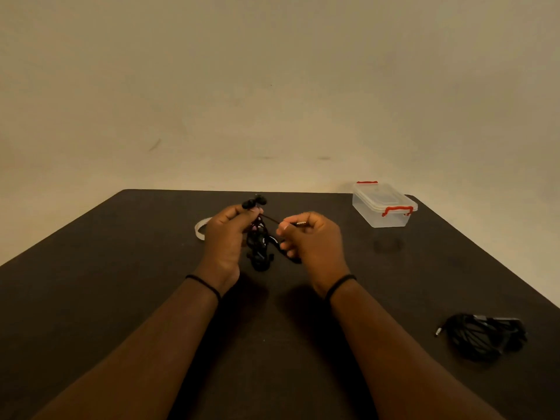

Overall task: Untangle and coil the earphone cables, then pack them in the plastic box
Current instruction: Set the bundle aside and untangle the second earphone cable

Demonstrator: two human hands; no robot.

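My left hand grips a black earphone cable bundle held above the table's middle, with the earbuds poking up past its fingertips. My right hand pinches the metal plug end of that same cable, a short taut strand running between both hands. Loops of the bundle hang down between the palms. A clear plastic box with red latches stands shut at the far right of the table. A second tangle of black earphone cable lies on the table at the near right.
The dark table ends at a beige wall behind. A pale loop, like a white cable or band, lies just left of my left hand, partly hidden by it. Both wrists wear thin black bands.
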